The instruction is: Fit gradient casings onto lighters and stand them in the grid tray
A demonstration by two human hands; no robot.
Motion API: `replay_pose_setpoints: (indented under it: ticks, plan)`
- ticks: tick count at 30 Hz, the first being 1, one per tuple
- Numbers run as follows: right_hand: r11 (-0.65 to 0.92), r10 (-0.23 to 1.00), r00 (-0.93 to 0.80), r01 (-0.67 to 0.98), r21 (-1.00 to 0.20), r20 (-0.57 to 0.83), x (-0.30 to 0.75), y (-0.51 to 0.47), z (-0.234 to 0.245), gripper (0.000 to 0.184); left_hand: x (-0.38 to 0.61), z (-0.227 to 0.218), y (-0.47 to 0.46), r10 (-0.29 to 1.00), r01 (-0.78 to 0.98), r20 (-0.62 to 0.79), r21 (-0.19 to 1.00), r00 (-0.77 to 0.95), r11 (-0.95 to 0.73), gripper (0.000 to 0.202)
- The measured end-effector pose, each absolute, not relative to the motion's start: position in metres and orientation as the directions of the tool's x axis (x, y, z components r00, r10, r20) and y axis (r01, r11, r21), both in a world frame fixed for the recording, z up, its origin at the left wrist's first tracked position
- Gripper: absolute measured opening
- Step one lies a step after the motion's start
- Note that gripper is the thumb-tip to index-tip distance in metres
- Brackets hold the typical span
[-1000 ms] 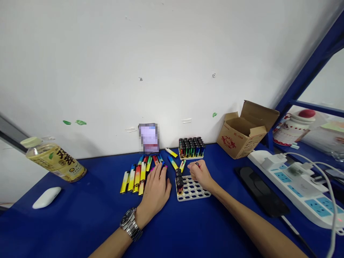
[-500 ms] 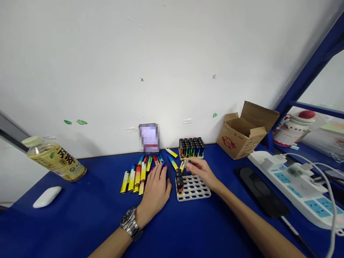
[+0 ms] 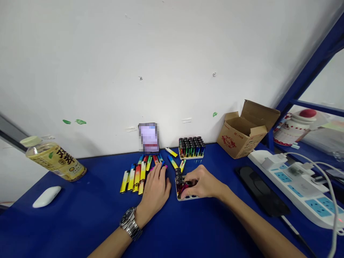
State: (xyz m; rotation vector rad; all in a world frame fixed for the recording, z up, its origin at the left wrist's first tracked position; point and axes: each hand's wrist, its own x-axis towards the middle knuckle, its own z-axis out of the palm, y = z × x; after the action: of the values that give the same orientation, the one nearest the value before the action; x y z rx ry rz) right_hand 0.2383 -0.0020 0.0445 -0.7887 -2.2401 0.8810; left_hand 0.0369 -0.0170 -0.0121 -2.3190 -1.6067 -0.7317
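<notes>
Silver metal-link wristwatch, dark round dial, left wrist; forearms bare.

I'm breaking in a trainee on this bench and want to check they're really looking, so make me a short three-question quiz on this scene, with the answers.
1. True or false: more black-topped pieces show in the far rack than in the near rack.

2. Which of these is nearest the left hand?
a) the bottle
b) the loose coloured pieces
c) the cardboard box

3. Fill in the blank: the fingers of the right hand hold a tilted dark piece at the ____ rack.

Key: 1. True. 2. b. 3. near.
</notes>
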Motion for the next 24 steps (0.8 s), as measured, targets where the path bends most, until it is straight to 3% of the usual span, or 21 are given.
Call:
replay_pose_setpoints:
  ticks: [3,7,11,15,19,24]
  plan:
    - [0.705,0.634,-0.684,0.318,-0.634,0.361,0.235,-0.007,0.047,0.042,0.036,-0.012,-0.017,0.802,0.919,0.533,0.106,0.271,-0.381,0.039]
    - [0.691,0.684,-0.648,0.427,-0.584,0.336,0.233,-0.008,0.045,0.047,0.035,-0.011,-0.017,0.806,0.914,0.538,0.146,0.249,-0.379,0.034]
    - [0.606,0.745,-0.583,0.389,-0.694,0.324,0.239,0.0,0.037,0.052,0.035,-0.01,-0.016,0.798,0.909,0.548,0.149,0.252,-0.389,0.016]
    - [0.499,0.835,-0.43,0.327,-0.803,0.343,0.245,0.01,0.028,0.059,0.036,-0.007,-0.015,0.761,0.915,0.616,0.158,0.203,-0.371,0.014]
    - [0.453,0.888,-0.285,0.396,-0.799,0.362,0.243,0.015,0.023,0.051,0.035,-0.002,-0.017,0.773,0.855,0.63,0.363,0.069,-0.371,0.02]
    - [0.461,0.886,-0.326,0.543,-0.702,0.33,0.238,0.015,0.021,0.044,0.033,0.004,-0.018,0.89,0.613,0.455,0.713,-0.033,-0.341,0.026]
